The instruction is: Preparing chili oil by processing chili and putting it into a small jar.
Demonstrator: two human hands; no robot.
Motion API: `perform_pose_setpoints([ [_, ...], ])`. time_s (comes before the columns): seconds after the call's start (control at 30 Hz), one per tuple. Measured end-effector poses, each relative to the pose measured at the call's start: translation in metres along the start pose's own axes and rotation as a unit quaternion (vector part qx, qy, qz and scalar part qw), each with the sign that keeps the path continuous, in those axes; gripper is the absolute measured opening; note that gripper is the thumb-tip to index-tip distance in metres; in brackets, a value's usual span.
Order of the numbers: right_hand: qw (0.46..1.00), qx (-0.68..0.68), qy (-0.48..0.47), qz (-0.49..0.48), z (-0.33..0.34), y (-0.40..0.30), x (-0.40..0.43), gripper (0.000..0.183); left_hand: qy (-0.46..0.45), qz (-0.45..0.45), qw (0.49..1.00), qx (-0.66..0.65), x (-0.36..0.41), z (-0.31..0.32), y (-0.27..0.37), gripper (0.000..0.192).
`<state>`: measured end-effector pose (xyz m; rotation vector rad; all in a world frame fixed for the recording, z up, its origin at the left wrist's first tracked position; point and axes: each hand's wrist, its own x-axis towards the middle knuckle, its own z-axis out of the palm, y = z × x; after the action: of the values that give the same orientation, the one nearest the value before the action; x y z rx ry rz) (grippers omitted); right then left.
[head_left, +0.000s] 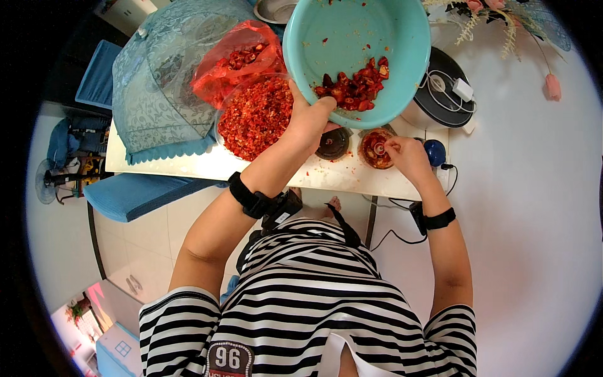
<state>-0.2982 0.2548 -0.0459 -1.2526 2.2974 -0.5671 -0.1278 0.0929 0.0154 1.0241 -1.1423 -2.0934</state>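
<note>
My left hand (308,115) grips the near rim of a turquoise plastic basin (358,42), which is tilted and holds cut red chili pieces (355,89) at its lower side. At the rim of a chopper bowl (375,150) with red chili inside, my right hand (406,153) has its thumb and fingertips pinched together; whether anything is between them cannot be told. A dark round lid (333,143) lies left of that bowl. Chopped red chili (256,118) fills a clear bowl beside my left hand. Behind it stands a red plastic bag (235,66) with more chili pieces.
A blue lace food cover (160,94) spans the table's left part. A dark blue round object (434,152) and a socket with a plugged cable (443,173) are at the right edge. Behind are a black-topped appliance (443,89), a metal bowl (278,9) and artificial flowers (552,87).
</note>
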Motion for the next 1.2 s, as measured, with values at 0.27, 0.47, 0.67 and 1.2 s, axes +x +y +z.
perform_pose_setpoints([
  [0.27,0.981,-0.150,-0.067,-0.100,0.019,0.009,0.000,0.018,-0.011,0.006,1.000,0.010,0.007,0.002,-0.001,0.056],
  [0.47,0.996,0.079,0.017,0.026,-0.067,-0.020,0.012,0.018,0.013,-0.004,1.000,0.027,0.002,-0.001,0.003,0.055],
  [0.67,0.987,0.042,0.046,-0.150,-0.073,-0.051,0.060,0.059,-0.052,-0.004,0.999,0.011,-0.001,-0.003,-0.001,0.051],
  [1.2,0.981,-0.034,-0.031,-0.186,-0.038,-0.060,0.111,0.035,-0.002,-0.046,0.999,-0.009,-0.006,0.011,0.003,0.034],
])
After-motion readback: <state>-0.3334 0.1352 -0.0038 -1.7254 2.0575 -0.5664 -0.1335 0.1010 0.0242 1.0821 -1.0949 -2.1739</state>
